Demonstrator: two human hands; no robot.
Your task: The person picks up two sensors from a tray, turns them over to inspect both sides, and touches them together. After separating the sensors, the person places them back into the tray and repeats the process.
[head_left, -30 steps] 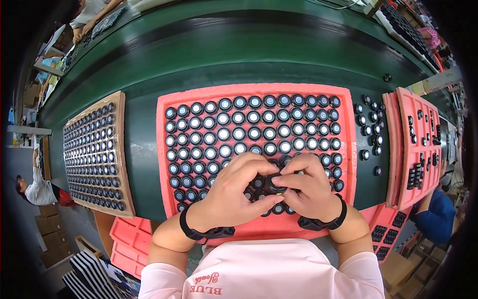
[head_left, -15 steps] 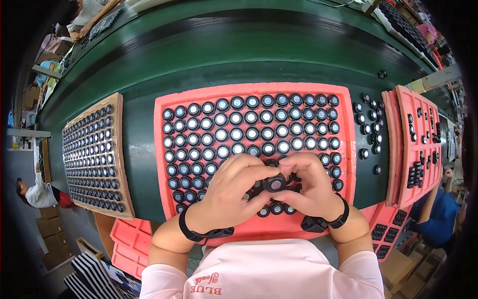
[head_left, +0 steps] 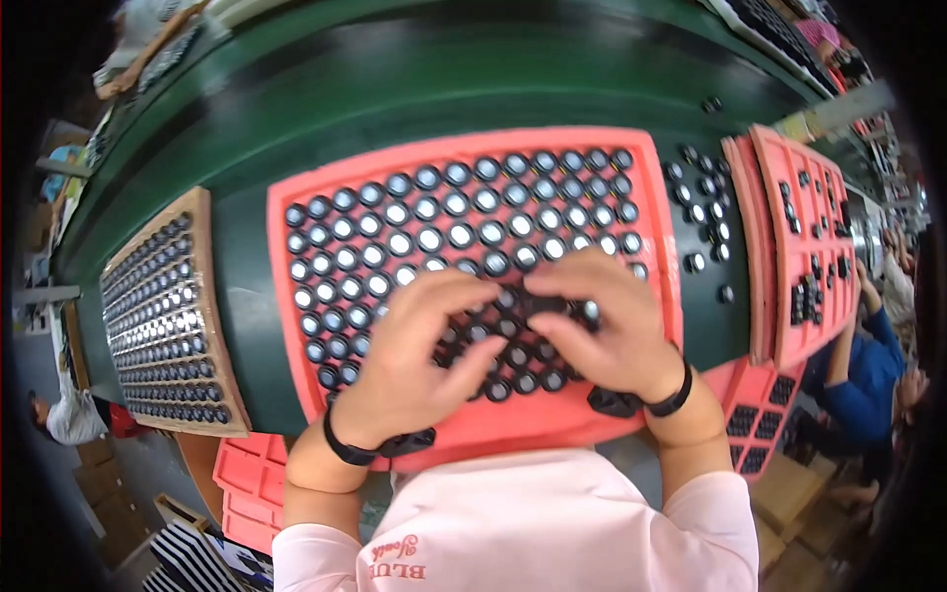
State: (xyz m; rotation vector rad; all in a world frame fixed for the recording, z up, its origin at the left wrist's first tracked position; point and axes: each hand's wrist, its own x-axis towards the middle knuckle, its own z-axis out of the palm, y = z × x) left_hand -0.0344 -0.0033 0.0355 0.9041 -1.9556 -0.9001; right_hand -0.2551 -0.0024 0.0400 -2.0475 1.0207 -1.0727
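A pink foam tray (head_left: 473, 442) lies before me, filled with rows of small black round parts with pale, shiny round tops. Over its near half, my left hand (head_left: 419, 345) hovers with thumb and forefinger apart and nothing between them. My right hand (head_left: 610, 321) pinches a black round part (head_left: 543, 304) between thumb and forefinger, low over the rows. Motion blur and the fingers hide part of it. The parts under my hands show darker tops than those in the far rows. Both wrists wear black bands.
Loose black parts (head_left: 702, 212) lie on the green table (head_left: 242, 306) right of the tray. Beyond them, stacked pink trays (head_left: 804, 247) hold scattered parts. A brown tray (head_left: 219, 326) with rows of parts stands left. Other people work at both sides.
My hands have drawn apart: the left has let go of the black part, while the right keeps it and has moved it slightly farther from me. The whole view has shifted a little.
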